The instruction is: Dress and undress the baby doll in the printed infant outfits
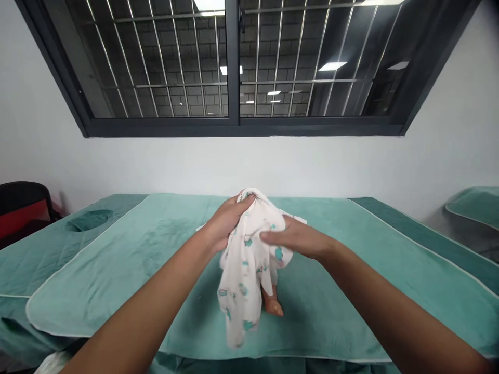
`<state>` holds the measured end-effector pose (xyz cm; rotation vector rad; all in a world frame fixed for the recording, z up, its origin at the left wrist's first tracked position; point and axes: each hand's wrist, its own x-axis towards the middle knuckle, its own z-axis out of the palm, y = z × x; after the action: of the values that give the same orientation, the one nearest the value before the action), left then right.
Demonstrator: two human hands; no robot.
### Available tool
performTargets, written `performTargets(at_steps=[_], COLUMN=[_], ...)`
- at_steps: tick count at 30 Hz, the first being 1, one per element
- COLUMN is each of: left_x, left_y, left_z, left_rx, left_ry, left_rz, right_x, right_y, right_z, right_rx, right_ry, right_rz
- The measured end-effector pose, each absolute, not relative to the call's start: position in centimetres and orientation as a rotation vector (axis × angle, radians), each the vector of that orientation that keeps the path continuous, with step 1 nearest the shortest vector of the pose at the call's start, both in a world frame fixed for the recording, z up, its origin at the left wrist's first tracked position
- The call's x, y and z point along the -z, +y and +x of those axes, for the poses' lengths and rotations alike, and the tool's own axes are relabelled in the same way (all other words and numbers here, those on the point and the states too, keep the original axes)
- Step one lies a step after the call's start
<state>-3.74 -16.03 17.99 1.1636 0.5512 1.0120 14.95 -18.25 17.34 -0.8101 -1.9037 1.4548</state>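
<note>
A white baby garment (245, 275) with green and pink prints hangs bunched between my hands above the green-covered bed. My left hand (226, 223) grips its top edge, thumb lying over the cloth. On the other side, my right hand (298, 236) holds the garment with the thumb in front; its fingers are hidden behind the fabric. Below the cloth, a bare doll foot (273, 305) and part of a leg show, toes pointing down toward the front. The rest of the doll is covered by the garment, so its pose cannot be seen.
The padded bed (128, 259) has a pale green cover and a face hole (89, 220) at the left. A black and red chair (27, 208) stands far left, and another green-covered bed (477, 205) far right. Behind are a white wall and a barred window (234, 127).
</note>
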Motion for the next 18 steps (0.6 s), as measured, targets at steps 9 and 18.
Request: performTargets(at_steps=[9,18], left_x=[-16.9,-15.2], left_y=[-15.8,-16.3], left_z=[-4.9,-3.3], left_rx=[-0.768,-0.997], left_ry=[0.538,0.588], left_rz=[1.298,0.929], right_x=[-16.1,-14.2], right_y=[-17.8,-19.0], right_z=[13.8,13.1], right_rx=[-1.471,-1.616], right_ry=[-1.204,-1.628], right_rz=[-0.775,-0.731])
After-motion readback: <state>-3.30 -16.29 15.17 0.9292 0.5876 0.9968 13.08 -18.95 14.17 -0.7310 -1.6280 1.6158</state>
